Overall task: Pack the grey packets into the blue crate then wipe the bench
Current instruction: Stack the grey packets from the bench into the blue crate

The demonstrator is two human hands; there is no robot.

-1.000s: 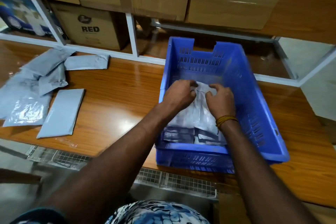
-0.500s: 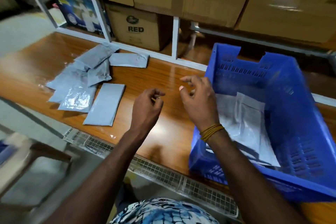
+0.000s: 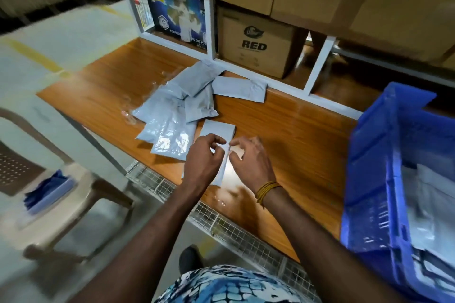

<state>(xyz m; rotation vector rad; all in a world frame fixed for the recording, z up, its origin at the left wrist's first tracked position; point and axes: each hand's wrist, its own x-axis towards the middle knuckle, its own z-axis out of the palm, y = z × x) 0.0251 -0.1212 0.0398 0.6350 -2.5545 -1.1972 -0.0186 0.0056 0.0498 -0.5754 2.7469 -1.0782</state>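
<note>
a: one long orange-brown wooden bench [image 3: 283, 130] fills the middle, with brown cardboard cartons [image 3: 256, 42] on the white-framed shelf behind it.
b: and the big blue slotted plastic crate [image 3: 369, 179]?
a: it sits on the bench's right end, with pale grey packets inside [image 3: 428, 216] on its floor.
b: the rest of them?
a: a loose heap of flat grey plastic packets [image 3: 182, 106] lies at the bench's left, overlapping each other. one flat grey rectangular packet [image 3: 218, 131] lies alone just beside the heap, nearer the person.
b: hands?
a: both are over that single packet. left hand [image 3: 204, 160] has its fingers curled, right hand [image 3: 248, 158] too, fingertips near each other. whether either actually grips the packet, i cannot tell.
b: anything small?
a: a yellow thread band [image 3: 267, 190] round the right wrist.
</note>
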